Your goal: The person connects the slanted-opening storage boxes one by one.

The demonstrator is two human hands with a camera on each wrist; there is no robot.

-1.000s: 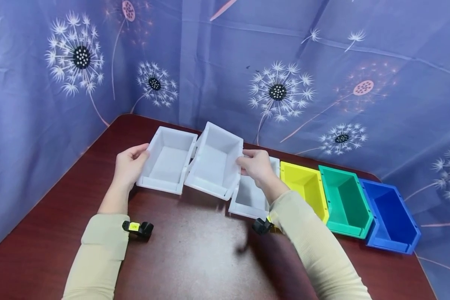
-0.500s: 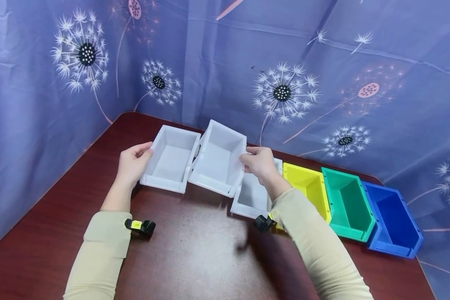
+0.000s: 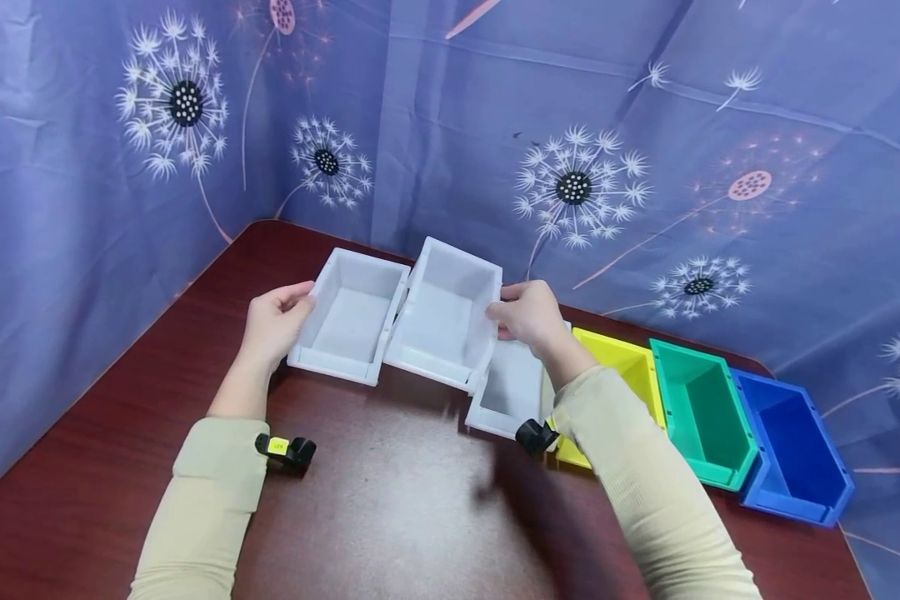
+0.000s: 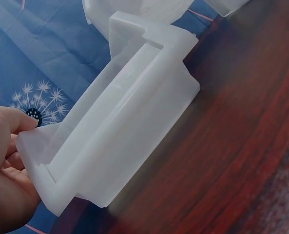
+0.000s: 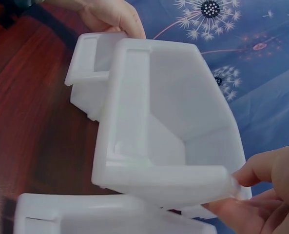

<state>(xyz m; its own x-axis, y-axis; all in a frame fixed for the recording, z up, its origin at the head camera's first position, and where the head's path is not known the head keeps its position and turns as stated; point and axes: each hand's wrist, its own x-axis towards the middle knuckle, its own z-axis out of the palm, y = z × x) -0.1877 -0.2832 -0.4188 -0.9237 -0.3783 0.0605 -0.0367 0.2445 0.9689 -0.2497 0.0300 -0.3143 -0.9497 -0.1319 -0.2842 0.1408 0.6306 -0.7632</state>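
Three white plastic bins are at the back of the dark red table [image 3: 390, 500]. My left hand [image 3: 276, 321] grips the left wall of the left white bin [image 3: 348, 317], also seen close up as the left bin [image 4: 120, 126] with my left hand [image 4: 8, 170] on its end. My right hand [image 3: 528, 317] pinches the right wall of the middle white bin [image 3: 446, 317], which is tilted and raised off the table against the left one. In the right wrist view the middle bin [image 5: 163, 122] fills the frame with my right hand [image 5: 266, 190] at its corner. A third white bin [image 3: 510, 387] sits below my right wrist.
A yellow bin [image 3: 622, 375], a green bin [image 3: 701, 412] and a blue bin [image 3: 791, 446] stand in a row to the right of the white ones. Blue dandelion-print cloth [image 3: 645, 125] walls the table at the back and left. Small black wrist cameras [image 3: 288, 450] hang under both sleeves.
Both hands and the two held white bins have shifted slightly toward the back; the middle bin stays lifted and tilted. The grips are unchanged.
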